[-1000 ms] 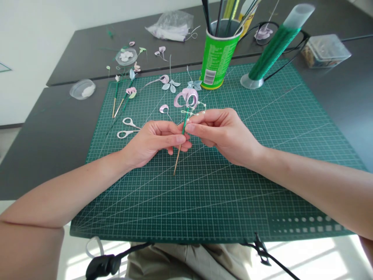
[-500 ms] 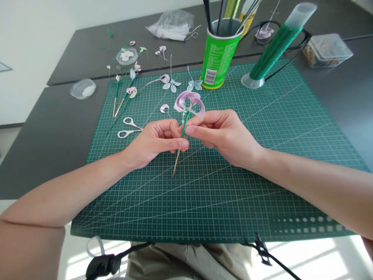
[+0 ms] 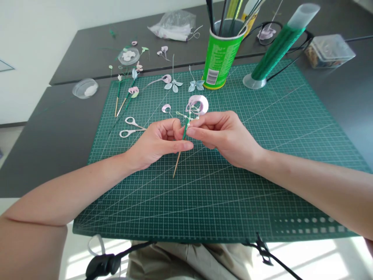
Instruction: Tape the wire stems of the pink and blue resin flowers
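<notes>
Between my two hands stands a lilac craft flower (image 3: pixel 201 104) with small white-tipped stamens, on a thin stick wrapped in green at the top and bare wood at its lower end. My left hand (image 3: pixel 160 142) pinches the stick between thumb and fingers, below the bloom. Thumb and forefinger of my right hand (image 3: pixel 223 134) close on the green-wrapped part just under the stamens. Behind my left hand lie white-handled scissors (image 3: pixel 130 127), their blades partly hidden. A loose lilac petal on wire (image 3: pixel 166 108) rests beyond my fingers.
Under my hands is a green cutting mat (image 3: pixel 204 202). At its back stand a green can (image 3: pixel 220 62) of sticks and a green tube (image 3: pixel 276 54). Blue wired leaves (image 3: pixel 174 86), wrapped sticks (image 3: pixel 126 97), a round dish (image 3: pixel 85 88) and a clear box (image 3: pixel 330 50) lie around.
The flower has turned on its stick: its petals now lean to the right and the stamens show more plainly. Both hands keep nearly the same place. The view has shifted slightly.
</notes>
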Available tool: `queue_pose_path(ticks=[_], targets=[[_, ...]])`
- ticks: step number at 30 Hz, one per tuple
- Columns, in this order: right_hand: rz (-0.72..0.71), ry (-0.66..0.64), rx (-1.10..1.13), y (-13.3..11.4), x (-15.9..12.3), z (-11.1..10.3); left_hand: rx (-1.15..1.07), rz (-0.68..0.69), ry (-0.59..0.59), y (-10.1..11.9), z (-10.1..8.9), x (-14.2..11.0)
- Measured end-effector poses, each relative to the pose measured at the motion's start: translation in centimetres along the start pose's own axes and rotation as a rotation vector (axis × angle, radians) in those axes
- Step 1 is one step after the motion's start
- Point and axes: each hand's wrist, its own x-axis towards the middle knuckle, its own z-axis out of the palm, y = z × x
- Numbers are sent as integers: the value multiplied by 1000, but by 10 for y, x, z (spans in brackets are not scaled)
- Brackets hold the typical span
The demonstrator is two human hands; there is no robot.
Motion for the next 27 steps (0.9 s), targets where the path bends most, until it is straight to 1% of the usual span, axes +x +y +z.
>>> queue_pose_path(ticks=[7,11,15,19,24,27], targets=[[2,-24,20,0,0,-1,26,11,11,0,0,-1],[14,-30,-14,2,-1,-2,42,17,12,-1,0,-1],[-16,-49,-5,3,-1,-3,44,19,8,-1,-1,0],[-25,-50,3,3,0,-2,40,-7,-6,-1,-1,0],[-9,-32,-10,3,0,-2,89,-35,1,2,-1,-1],[-8,-33,-19,1,0,-2,67,-64,-42,4,-1,-1]])
